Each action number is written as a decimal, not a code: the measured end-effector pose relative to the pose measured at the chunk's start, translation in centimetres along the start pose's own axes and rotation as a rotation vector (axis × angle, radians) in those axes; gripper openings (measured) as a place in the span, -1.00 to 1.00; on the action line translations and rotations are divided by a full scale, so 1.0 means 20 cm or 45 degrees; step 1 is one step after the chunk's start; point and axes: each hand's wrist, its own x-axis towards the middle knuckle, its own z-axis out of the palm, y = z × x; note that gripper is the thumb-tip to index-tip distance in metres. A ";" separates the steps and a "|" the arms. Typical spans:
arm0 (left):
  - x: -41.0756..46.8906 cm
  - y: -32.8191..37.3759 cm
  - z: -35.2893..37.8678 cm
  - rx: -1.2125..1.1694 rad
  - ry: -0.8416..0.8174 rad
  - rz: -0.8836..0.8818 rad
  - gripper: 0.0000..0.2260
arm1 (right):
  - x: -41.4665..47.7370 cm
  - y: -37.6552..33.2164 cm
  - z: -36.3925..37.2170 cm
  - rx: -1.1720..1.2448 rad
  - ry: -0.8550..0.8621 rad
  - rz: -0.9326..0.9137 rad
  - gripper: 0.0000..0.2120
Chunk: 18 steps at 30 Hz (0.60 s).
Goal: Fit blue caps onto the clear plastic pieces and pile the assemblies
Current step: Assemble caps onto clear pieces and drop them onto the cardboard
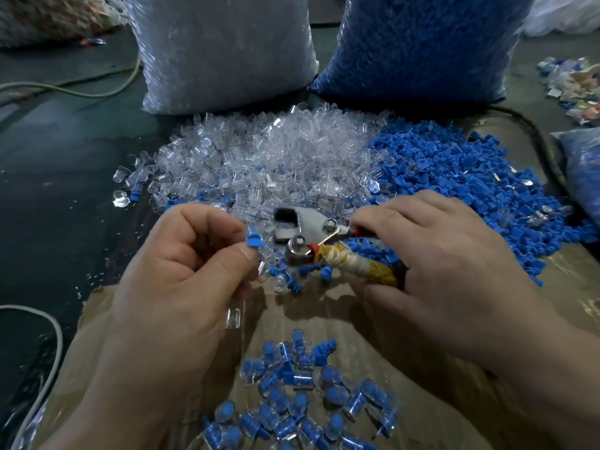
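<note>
The cardboard sheet [324, 323] on the floor is crowded at its far edge by clear pieces [259, 160] and blue caps [454, 177]; bare room lies between the hands. The left hand [181, 264] pinches a blue cap [254, 239] on a clear piece. The right hand [431, 254] grips taped pliers [311, 235]. Finished assemblies [292, 401] lie piled at the near edge, blue showing through clear shells.

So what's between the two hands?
In the head view, a metal pressing tool lies between the left hand and right hand, over scattered clear pieces.
</note>
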 end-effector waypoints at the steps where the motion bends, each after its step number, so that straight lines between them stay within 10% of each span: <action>1: 0.00 0.00 0.00 0.025 -0.012 -0.026 -0.85 | 0.01 0.01 0.01 -0.037 -0.004 0.037 -0.44; 10: -0.06 0.05 0.07 0.427 -0.082 0.006 -0.84 | 0.06 0.01 0.03 -0.143 -0.149 0.157 -0.37; 18: -0.09 0.07 0.10 0.682 -0.019 0.223 -0.86 | 0.00 -0.15 0.02 0.122 0.148 -0.199 -0.73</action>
